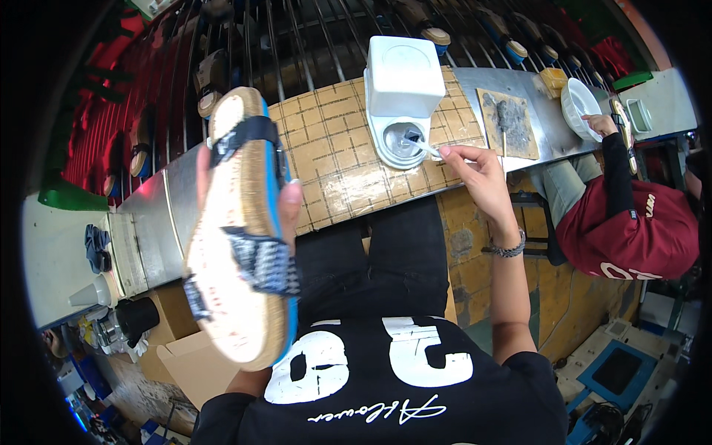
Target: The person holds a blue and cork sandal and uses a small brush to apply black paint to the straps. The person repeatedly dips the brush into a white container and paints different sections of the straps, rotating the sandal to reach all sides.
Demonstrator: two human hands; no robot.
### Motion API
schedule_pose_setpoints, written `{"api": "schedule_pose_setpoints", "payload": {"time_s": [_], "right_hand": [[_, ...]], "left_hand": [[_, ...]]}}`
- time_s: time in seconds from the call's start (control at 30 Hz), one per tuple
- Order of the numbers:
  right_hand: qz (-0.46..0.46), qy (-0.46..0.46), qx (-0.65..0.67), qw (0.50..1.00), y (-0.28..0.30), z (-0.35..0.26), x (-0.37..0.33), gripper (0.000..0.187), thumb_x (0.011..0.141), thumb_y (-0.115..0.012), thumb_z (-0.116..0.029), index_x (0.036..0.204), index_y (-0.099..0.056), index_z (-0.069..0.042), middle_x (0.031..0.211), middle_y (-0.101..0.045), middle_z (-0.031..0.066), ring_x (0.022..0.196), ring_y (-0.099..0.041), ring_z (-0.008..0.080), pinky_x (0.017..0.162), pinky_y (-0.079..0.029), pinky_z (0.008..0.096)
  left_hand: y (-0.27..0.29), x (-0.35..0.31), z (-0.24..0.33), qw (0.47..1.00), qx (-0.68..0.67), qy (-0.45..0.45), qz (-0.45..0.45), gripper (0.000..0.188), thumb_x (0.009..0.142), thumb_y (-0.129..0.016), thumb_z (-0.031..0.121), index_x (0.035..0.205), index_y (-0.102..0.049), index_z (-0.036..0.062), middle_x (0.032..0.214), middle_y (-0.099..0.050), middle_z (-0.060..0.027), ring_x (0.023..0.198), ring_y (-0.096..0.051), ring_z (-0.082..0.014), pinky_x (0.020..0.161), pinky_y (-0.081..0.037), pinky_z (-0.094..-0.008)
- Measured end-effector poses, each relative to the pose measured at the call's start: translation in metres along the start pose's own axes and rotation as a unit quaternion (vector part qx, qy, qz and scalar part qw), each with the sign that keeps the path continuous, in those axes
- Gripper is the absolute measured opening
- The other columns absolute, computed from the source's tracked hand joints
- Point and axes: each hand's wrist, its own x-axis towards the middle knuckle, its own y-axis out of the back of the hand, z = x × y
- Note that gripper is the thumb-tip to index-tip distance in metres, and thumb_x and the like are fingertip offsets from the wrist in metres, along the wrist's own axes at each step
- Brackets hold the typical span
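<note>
My left hand [290, 206] is closed around a sandal [222, 289], holding it up over the left part of the bench. The sandal has a pale footbed, a cork-brown edge, a blue sole and dark straps, one of them patterned. Part of that hand is hidden behind it. My right hand [480, 178] pinches the pale handle of a small brush [426, 147]. The brush's dark head is in the round cup at the front of a white dispenser pot [404, 81]. This pot stands on a brown patterned sheet [315, 167] covering the bench.
Behind the bench runs a roller conveyor [297, 44] carrying several sandals. On the right lie a smeared board [512, 122] with a thin stick, a yellow block [552, 80] and a white bowl [582, 111]. A co-worker in maroon [623, 230] sits there, one hand by the bowl.
</note>
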Motion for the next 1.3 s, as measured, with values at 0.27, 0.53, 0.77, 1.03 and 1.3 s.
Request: {"api": "schedule_pose_setpoints", "payload": {"time_s": [0.27, 0.53, 0.77, 1.03, 1.3], "right_hand": [[0.129, 0.337, -0.192, 0.913, 0.016, -0.058, 0.004, 0.017, 0.082, -0.080, -0.009, 0.099, -0.081, -0.008, 0.086, -0.067, 0.0056, 0.081, -0.061, 0.0153, 0.073, -0.046, 0.0257], [0.177, 0.433, -0.117, 0.876, -0.018, -0.120, -0.051, 0.026, 0.071, -0.082, 0.003, 0.096, -0.081, -0.006, 0.087, -0.063, 0.0061, 0.078, -0.060, 0.0137, 0.070, -0.046, 0.0251], [0.121, 0.434, -0.124, 0.884, -0.026, -0.124, -0.052, 0.026, 0.070, -0.081, 0.003, 0.095, -0.081, -0.005, 0.082, -0.060, 0.0047, 0.073, -0.056, 0.0127, 0.063, -0.041, 0.0223], [0.154, 0.462, -0.173, 0.856, -0.022, -0.144, -0.046, 0.024, 0.075, -0.077, 0.007, 0.099, -0.077, 0.003, 0.089, -0.061, 0.0076, 0.084, -0.056, 0.0158, 0.078, -0.042, 0.0257], [0.148, 0.535, -0.203, 0.807, -0.010, -0.144, -0.041, 0.031, 0.067, -0.080, 0.009, 0.097, -0.079, 0.000, 0.098, -0.063, 0.0110, 0.089, -0.058, 0.0179, 0.079, -0.044, 0.0265]], "left_hand": [[-0.037, -0.027, -0.033, 0.989, -0.101, -0.097, -0.056, 0.087, 0.088, -0.074, 0.011, 0.157, -0.022, 0.0011, 0.126, -0.063, -0.0223, 0.097, -0.071, -0.0225, 0.078, -0.064, -0.0288], [-0.052, -0.016, -0.035, 0.957, 0.015, -0.290, -0.001, 0.074, 0.081, -0.081, 0.018, 0.138, -0.047, -0.0153, 0.132, -0.056, -0.0361, 0.115, -0.066, -0.0385, 0.087, -0.061, -0.0377], [-0.044, -0.015, -0.025, 0.976, -0.027, -0.207, -0.070, 0.061, 0.084, -0.076, 0.009, 0.134, -0.050, -0.0154, 0.131, -0.055, -0.0387, 0.115, -0.065, -0.0401, 0.085, -0.060, -0.0367], [-0.030, -0.007, -0.023, 0.931, 0.043, -0.338, -0.128, 0.070, 0.099, -0.056, 0.006, 0.156, -0.016, -0.0037, 0.156, -0.036, -0.0242, 0.136, -0.049, -0.0277, 0.115, -0.041, -0.0351], [-0.046, 0.008, -0.019, 0.881, -0.006, -0.472, 0.032, 0.044, 0.089, -0.066, 0.000, 0.128, -0.054, -0.0169, 0.126, -0.055, -0.0440, 0.112, -0.067, -0.0430, 0.087, -0.059, -0.0390]]}}
